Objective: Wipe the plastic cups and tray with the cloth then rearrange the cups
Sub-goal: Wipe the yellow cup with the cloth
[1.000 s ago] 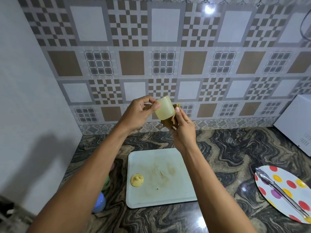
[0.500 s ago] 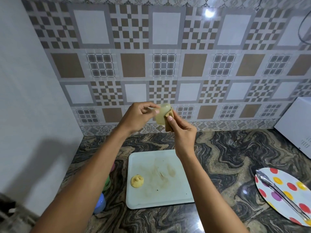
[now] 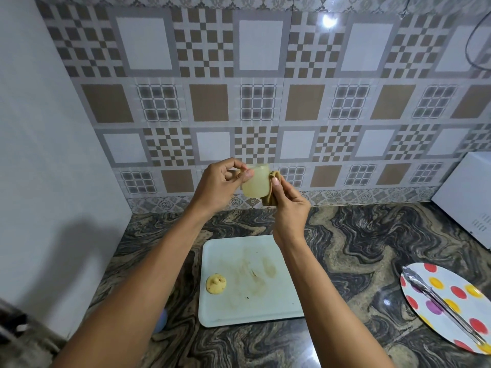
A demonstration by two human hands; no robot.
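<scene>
Cup wiped in mid-air over the tray.
Head view: the left hand (image 3: 218,184) pinched the pale cup (image 3: 256,181) in a fingertip grip, above the tray's (image 3: 239,312) far edge. The right hand's (image 3: 289,205) grip curled round the cloth (image 3: 270,199), pressed against the cup's right wall. A hard push from the cloth could knock the cup from that light pinch onto the surface (image 3: 358,248).

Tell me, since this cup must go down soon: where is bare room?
Bare: the counter between tray and dotted plate, and the tray's stained middle and right, beside the yellow lump. Crowded: left of the tray, a blue cup by the wall; tongs lie across the plate.
</scene>
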